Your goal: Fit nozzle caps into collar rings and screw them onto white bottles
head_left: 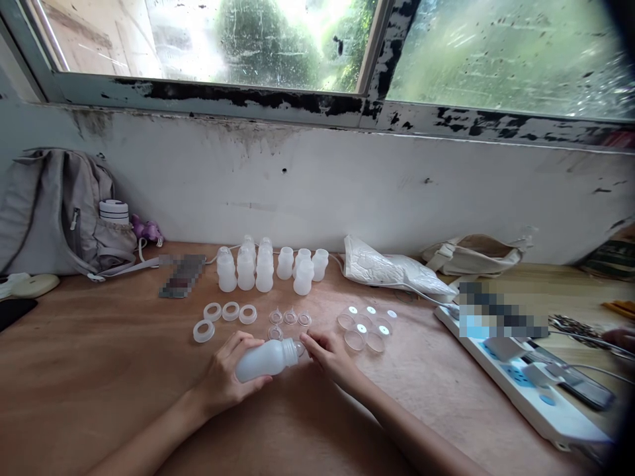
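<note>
My left hand (233, 377) is wrapped round a frosted white bottle (262, 361), tilted with its threaded neck to the right. At that neck, my right hand (325, 354) pinches a small clear nipple (299, 348). Just beyond the hands lie several clear nipples (290, 317). Several white rings (231, 311) sit to their left, and several round clear covers (376, 340) with white dots lie to the right. Farther back stand several capped bottles (245, 268) and several open-necked bottles (303, 276).
A grey backpack (59, 211) rests at the far left, beside a blurred flat item (182, 276). White padded packaging (391, 268) and a beige bag (471, 254) lie at the back right. A power strip (516, 380) runs along the right; another person's hand (620, 338) shows at the right edge.
</note>
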The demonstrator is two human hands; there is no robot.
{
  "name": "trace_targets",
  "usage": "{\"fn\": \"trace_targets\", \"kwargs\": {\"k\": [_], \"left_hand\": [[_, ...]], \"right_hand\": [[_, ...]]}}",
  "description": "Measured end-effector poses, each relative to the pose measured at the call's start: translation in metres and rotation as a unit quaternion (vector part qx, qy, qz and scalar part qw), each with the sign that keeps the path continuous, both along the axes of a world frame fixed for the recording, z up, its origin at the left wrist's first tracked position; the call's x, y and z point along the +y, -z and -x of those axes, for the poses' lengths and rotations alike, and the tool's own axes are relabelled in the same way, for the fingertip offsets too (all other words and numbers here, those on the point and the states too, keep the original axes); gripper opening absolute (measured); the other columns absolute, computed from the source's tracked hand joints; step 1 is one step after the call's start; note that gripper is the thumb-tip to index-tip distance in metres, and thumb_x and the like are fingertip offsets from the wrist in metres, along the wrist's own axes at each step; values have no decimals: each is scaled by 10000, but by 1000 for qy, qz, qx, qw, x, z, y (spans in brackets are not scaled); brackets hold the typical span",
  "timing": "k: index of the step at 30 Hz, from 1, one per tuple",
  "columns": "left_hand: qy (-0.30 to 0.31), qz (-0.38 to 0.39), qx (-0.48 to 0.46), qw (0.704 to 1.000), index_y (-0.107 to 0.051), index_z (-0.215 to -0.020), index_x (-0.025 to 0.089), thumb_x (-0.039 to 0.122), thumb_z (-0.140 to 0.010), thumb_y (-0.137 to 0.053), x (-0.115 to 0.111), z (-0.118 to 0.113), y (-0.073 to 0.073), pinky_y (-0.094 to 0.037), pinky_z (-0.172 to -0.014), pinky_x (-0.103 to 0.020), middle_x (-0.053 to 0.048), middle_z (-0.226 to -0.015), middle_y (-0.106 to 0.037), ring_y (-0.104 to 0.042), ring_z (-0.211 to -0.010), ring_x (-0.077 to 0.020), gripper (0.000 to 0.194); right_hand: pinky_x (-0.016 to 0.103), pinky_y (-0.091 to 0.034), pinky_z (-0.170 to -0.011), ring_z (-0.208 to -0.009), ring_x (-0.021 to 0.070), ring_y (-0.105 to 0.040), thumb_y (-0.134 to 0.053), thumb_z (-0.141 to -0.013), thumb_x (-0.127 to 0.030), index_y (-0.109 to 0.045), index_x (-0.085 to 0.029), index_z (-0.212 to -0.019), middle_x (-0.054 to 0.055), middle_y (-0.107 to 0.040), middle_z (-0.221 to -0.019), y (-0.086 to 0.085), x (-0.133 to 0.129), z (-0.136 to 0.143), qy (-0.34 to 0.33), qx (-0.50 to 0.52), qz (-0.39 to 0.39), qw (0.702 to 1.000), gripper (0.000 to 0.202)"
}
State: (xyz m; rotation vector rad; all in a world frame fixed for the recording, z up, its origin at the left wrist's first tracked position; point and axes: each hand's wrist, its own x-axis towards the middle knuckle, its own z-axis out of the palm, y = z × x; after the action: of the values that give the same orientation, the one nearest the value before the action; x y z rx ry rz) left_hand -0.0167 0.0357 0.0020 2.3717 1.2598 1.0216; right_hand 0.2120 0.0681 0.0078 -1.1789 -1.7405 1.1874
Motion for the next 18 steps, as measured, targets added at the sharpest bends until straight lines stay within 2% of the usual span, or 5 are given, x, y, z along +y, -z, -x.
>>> {"fn": "trace_targets", "kwargs": {"k": [3, 9, 14, 18], "left_hand": [[-2, 0, -1, 1000, -499, -1051, 228, 349, -694, -635, 0, 0, -1, -485, -743, -299, -48, -957, -555, -571, -875, -197, 400], [-8, 17, -14, 1000, -501, -1046, 219, 323, -690, -643, 0, 0, -1, -483, -758, -295, -48, -966, -558, -570, -880, -192, 397], [4, 27, -22, 999, -516, -1037, 210, 339, -693, -634, -1, -1, -3, -477, -755, -305, -52, -953, -568, -566, -874, -196, 385], [0, 101, -65, 993, -531, -1030, 200, 364, -700, -611, -3, -4, -12, -459, -780, -313, -61, -980, -584, -564, -899, -211, 376]], "right_hand": [[220, -208, -428, -431, 73, -314, -422, -835, -469, -378, -173, -493, -47, -338, -461, 1, 1, 0, -4, -16, -7, 1000, 455], [213, -263, -433, -450, 89, -385, -467, -819, -442, -438, -185, -625, -39, -441, -512, -12, 1, -3, -49, -9, 12, 999, 323], [211, -240, -427, -452, 78, -341, -440, -829, -463, -384, -178, -535, -43, -385, -488, -11, 0, -2, -32, -23, -11, 999, 413], [209, -269, -418, -427, 71, -358, -422, -829, -495, -408, -173, -561, -48, -386, -489, -9, 0, 0, -13, -2, 20, 1000, 420]]}}
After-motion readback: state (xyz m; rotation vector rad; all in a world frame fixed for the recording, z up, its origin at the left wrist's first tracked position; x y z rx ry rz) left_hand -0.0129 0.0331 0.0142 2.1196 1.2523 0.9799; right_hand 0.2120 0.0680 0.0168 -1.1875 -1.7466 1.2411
